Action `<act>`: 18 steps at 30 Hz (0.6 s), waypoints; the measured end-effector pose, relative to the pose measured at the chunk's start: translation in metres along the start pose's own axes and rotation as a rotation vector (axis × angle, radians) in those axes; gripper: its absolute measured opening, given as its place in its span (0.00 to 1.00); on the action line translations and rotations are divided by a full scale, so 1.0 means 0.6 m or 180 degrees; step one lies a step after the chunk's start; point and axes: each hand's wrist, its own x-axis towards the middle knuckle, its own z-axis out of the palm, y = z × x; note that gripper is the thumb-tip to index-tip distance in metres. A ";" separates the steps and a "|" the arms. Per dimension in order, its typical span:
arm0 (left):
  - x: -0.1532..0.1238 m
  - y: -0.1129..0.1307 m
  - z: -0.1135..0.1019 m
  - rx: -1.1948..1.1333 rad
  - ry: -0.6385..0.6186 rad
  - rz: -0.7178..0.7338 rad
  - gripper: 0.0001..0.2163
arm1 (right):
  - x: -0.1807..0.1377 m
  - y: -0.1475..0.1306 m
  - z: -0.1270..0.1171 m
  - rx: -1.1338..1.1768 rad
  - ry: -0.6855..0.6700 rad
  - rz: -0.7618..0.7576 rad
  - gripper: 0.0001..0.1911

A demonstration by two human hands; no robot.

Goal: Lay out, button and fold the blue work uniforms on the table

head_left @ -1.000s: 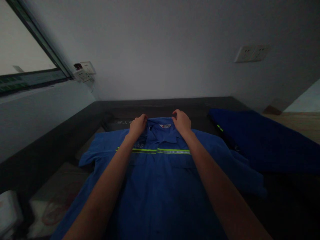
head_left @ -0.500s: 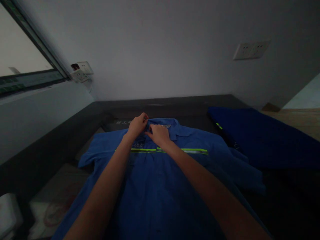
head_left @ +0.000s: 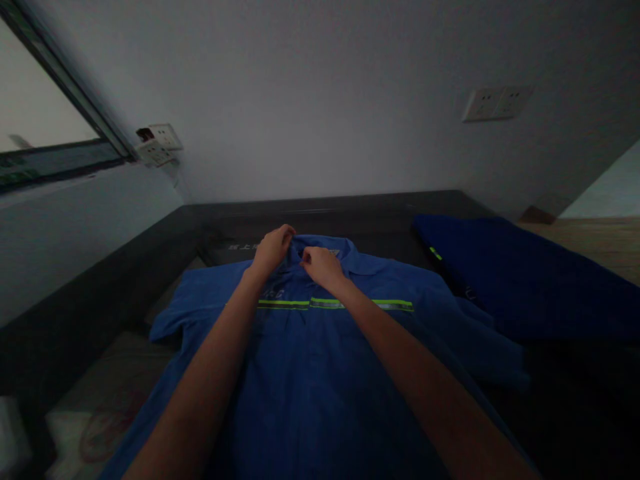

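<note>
A blue short-sleeved work shirt (head_left: 300, 373) lies spread on a dark surface, its collar (head_left: 323, 241) at the far end. Yellow-green and silver reflective strips cross its chest. My left hand (head_left: 273, 251) is closed on the left side of the collar, its fingertips pinching the edge. Just right of it, my right hand (head_left: 323, 267) is closed with thumb and fingers together at the collar's front opening. The cloth between its fingertips is too small and dark to make out fully. Both forearms reach over the shirt front.
A folded dark blue garment (head_left: 525, 277) with a reflective strip lies at the right. A printed bag or sheet (head_left: 100, 413) is at the lower left, beside a blurred white object (head_left: 13, 433). Wall sockets (head_left: 497, 103) and a window frame (head_left: 65, 157) are behind.
My right hand's thumb and fingers have drawn together and shifted slightly right at the collar. My left hand stays on the collar's left side. The view has shifted slightly.
</note>
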 end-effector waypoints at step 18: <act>-0.017 0.009 0.047 0.0482 -0.0441 0.0232 0.12 | 0.021 0.036 -0.032 0.0246 0.0065 0.0059 0.10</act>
